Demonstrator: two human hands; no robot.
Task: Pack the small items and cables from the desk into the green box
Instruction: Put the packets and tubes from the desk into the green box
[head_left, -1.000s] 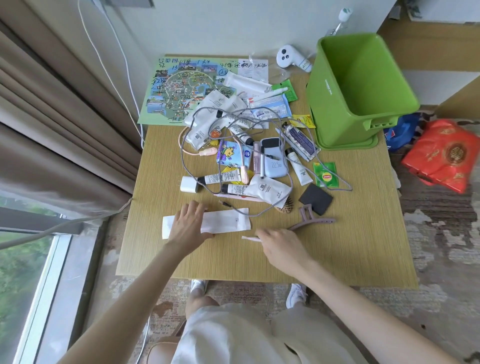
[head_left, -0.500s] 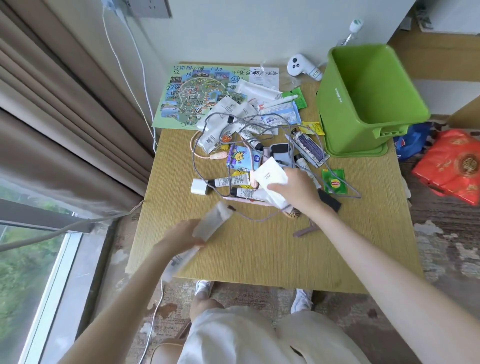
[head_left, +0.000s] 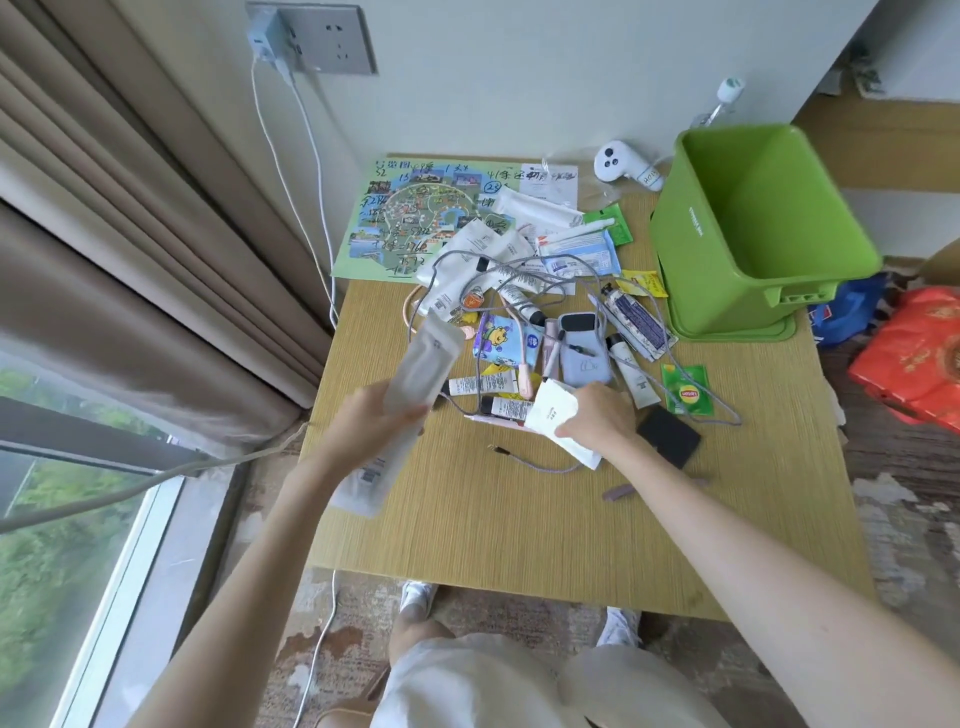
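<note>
Two packets: left hand (head_left: 375, 422) grips a long pouch (head_left: 425, 370), right hand (head_left: 597, 422) pinches a white sachet (head_left: 551, 411), near the bare-walled green box (head_left: 691, 244).

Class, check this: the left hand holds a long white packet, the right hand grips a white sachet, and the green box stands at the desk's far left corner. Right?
No: in the head view the green box stands at the far right corner of the desk, not left. The left hand holds the long white packet, and the right hand grips the white sachet.

White packet (head_left: 428, 364) now aloft in left hand (head_left: 374, 423), sachet (head_left: 551, 413) newly in right hand (head_left: 597, 418).
</note>
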